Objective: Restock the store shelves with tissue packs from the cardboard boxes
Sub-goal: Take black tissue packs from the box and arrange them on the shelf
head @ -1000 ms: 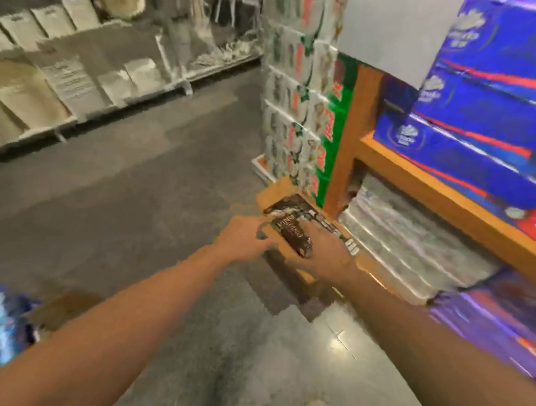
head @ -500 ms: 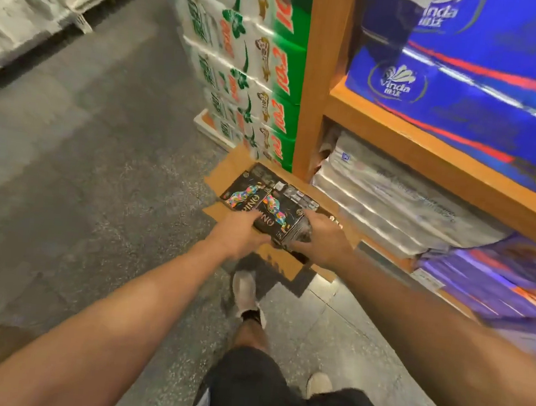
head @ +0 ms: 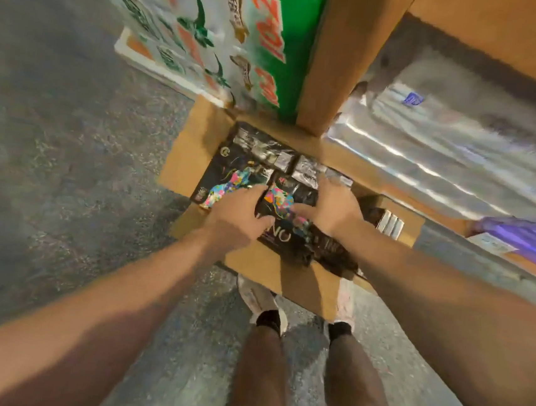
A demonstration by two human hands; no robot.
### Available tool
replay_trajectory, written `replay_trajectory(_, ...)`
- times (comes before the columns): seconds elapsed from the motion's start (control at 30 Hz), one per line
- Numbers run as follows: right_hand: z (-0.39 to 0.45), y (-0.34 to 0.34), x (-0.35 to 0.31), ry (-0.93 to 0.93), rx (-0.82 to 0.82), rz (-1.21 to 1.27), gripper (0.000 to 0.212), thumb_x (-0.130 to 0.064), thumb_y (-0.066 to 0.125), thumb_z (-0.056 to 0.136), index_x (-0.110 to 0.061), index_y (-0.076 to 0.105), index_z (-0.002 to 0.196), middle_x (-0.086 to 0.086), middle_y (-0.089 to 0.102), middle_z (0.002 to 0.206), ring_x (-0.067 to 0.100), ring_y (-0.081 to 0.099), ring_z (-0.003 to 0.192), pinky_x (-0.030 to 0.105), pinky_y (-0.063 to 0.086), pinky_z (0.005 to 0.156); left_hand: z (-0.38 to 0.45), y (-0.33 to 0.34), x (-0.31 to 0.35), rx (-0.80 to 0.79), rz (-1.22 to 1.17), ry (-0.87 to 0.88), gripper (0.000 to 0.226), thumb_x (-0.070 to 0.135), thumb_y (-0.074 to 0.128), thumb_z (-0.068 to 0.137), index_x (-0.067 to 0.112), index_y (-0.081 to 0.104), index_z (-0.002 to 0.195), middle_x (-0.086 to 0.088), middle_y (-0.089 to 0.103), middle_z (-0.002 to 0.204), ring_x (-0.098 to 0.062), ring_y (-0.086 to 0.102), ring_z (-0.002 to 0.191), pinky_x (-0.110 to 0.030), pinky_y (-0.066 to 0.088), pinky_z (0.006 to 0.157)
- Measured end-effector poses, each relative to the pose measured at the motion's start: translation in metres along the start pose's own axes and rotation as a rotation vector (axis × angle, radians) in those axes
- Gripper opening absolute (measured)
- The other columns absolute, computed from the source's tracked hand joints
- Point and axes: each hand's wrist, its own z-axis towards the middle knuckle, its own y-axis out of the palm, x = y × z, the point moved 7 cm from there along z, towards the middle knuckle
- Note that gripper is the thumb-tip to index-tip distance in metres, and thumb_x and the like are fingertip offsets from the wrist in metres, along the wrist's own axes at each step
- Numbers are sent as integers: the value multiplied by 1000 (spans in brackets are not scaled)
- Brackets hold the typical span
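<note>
While you bend over the open cardboard box [head: 196,150] on the floor [head: 52,149], both your hands are down on the same black tissue pack [head: 288,201], which lies in the right half of the box. Your left hand [head: 235,219] wraps its fingers over the pack's left edge, and your right hand [head: 331,209] curls over its right edge, so you hold it from both sides. A second pack [head: 230,169] sits just left of it, touching. The glossy plastic wrap looks slippery, and the pack is likely light and soft, so it should give under pressure. Keep your grip on the two short sides and squeeze gently, not by the loose film. The shelf post [head: 336,62] stands at the far side of the box, with wrapped packs [head: 445,148] stacked on the low shelf to its right.
</note>
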Motion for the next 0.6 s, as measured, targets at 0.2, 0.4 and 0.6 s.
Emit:
replay_trajectory(0.2,27,52,32,81,-68,107,72,-58,81,70,-11,56,119,13,64,117,33,59,111,39,50,89,61,37,-14,22,40,59,79,42,68,86,28,28,153,-8,33,155,-26,30,143,-34,24,115)
replay_trajectory(0.4,-18,55,24,-165,101,182,80,-52,88,57,-11,64,122,7,68,120,29,61,114,35,44,96,88,42,22,-291,297,274,98,49,80,72,33,28,153,0,24,161,-22,23,147,-38,23,119)
replay_trajectory(0.6,-35,14,70,-170,299,133,61,-63,71,78,-14,68,115,6,69,116,29,61,111,41,43,98,80,54,27,-467,283,179,90,50,81,71,32,38,149,-1,40,149,-25,36,137,-40,39,108)
